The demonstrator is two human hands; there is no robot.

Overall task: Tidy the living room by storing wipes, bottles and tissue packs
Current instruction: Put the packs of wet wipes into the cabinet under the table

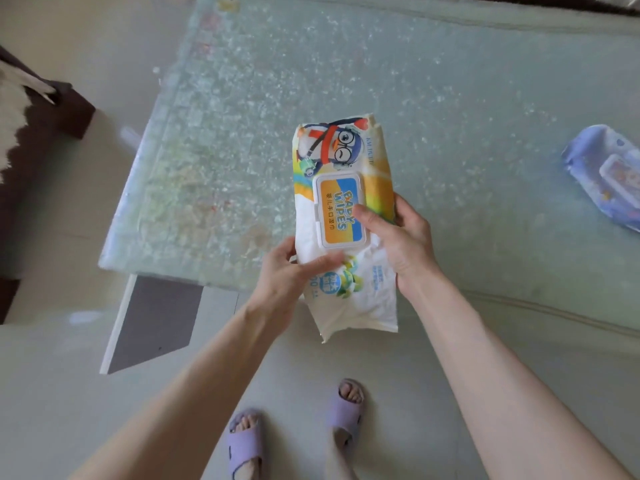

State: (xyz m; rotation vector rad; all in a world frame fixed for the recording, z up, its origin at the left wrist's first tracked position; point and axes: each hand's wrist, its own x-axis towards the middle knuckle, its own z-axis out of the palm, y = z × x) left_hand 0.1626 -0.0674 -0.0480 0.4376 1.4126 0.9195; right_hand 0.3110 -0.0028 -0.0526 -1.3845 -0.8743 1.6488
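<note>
While both hands lift it above the near edge of the pale green glass-topped desk (450, 81), the white and yellow soft plastic pack of baby wipes (341, 216) lies lengthwise away from the person. The left hand (291, 275) grips its lower left side, thumb across the front. The right hand (401, 240) clasps the right edge, thumb on the orange flip lid (341, 209). A blue wipes pack (604, 174) rests at the desk's right.

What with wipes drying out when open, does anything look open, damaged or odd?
Nothing spilled or torn. The baby wipes pack, gripped by left hand and right hand, has its lid shut; its wrapper is slack and crumpled at the near end. The blue pack is too blurred to judge.
</note>
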